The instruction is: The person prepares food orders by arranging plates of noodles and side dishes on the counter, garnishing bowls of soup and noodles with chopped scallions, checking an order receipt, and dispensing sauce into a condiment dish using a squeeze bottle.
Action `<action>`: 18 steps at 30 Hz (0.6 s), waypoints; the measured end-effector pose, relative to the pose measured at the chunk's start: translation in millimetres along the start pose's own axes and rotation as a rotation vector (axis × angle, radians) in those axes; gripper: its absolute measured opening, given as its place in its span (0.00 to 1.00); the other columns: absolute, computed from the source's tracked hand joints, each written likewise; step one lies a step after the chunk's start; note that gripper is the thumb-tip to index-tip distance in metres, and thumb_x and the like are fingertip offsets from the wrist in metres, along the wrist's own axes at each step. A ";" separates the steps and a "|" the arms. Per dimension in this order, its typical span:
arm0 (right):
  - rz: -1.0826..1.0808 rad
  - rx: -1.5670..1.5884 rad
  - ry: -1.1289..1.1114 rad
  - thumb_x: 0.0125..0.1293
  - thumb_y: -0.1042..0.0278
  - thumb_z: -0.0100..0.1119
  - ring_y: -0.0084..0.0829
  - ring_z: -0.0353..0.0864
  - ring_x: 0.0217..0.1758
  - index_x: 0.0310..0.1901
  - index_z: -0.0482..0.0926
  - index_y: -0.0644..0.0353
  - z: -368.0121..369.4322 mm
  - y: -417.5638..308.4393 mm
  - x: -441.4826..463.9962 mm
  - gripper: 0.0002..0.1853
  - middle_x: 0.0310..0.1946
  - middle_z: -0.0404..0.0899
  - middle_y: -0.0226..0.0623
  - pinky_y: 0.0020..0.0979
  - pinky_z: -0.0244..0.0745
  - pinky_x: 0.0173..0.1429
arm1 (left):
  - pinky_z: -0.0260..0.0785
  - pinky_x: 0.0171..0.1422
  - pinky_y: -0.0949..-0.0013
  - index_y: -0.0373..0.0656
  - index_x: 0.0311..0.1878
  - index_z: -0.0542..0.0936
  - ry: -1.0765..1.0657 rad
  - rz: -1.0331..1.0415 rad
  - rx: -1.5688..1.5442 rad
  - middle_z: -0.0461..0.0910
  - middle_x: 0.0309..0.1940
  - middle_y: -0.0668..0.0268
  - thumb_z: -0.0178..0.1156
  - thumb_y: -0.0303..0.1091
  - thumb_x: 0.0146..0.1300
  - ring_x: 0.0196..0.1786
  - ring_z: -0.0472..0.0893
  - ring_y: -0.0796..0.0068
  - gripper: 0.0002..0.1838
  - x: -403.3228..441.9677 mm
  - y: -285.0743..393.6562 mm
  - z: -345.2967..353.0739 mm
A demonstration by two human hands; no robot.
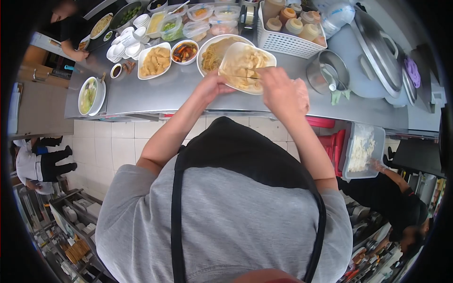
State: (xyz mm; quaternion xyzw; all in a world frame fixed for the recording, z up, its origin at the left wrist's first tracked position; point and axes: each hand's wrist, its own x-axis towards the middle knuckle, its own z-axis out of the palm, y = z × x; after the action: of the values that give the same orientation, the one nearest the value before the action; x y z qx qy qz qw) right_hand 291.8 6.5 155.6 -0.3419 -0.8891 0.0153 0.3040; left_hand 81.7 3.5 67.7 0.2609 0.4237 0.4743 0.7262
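Note:
My left hand [212, 88] grips the near left rim of a white bowl [271, 60] of pale, glossy food pieces [247, 61]. This bowl overlaps a larger white plate of noodles [212, 55]. Over the bowl's right side, my right hand [281, 92] is closed on a thin, dark, stick-like utensil [240, 76], its exact kind unclear. Something pinkish and crumpled [301, 94] shows beside that hand. To the left stand a small bowl of dark, glossy food [184, 52] and a white dish of golden fried pieces [155, 62].
Along the back are clear tubs [198, 13] and a white basket of sauce bottles [288, 45]. A metal pot [325, 70] and a large lid [375, 52] stand right. A soup bowl [88, 96] sits far left. A co-worker's hand [376, 165] touches a plastic bin [349, 155].

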 end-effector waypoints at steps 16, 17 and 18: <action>0.745 -0.640 -0.209 0.55 0.52 0.53 0.49 0.76 0.40 0.31 0.77 0.66 -25.9 295.2 -52.1 0.20 0.33 0.76 0.53 0.43 0.70 0.42 | 0.74 0.48 0.63 0.33 0.57 0.60 0.102 0.001 -0.076 0.71 0.49 0.53 0.46 0.20 0.51 0.48 0.76 0.62 0.26 -68.9 -17.8 -44.7; 0.750 -0.618 -0.210 0.52 0.50 0.57 0.46 0.76 0.41 0.35 0.75 0.63 -21.9 298.1 -54.5 0.21 0.35 0.77 0.48 0.43 0.70 0.42 | 0.73 0.49 0.62 0.34 0.57 0.60 0.128 -0.005 -0.089 0.71 0.50 0.53 0.46 0.20 0.51 0.48 0.76 0.61 0.26 -76.2 -19.5 -47.1; 0.839 -0.573 -0.283 0.53 0.51 0.57 0.47 0.74 0.45 0.41 0.74 0.62 -21.9 303.4 -50.9 0.22 0.39 0.76 0.48 0.42 0.69 0.46 | 0.73 0.49 0.62 0.34 0.57 0.60 0.150 -0.014 -0.102 0.71 0.50 0.53 0.47 0.20 0.50 0.49 0.76 0.61 0.26 -81.7 -18.9 -51.9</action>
State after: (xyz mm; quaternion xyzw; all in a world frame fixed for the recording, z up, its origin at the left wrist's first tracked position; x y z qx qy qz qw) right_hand 515.1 203.5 75.1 -0.7323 -0.6768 -0.0620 0.0428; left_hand 30.2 -79.9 56.8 0.1845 0.4538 0.5084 0.7082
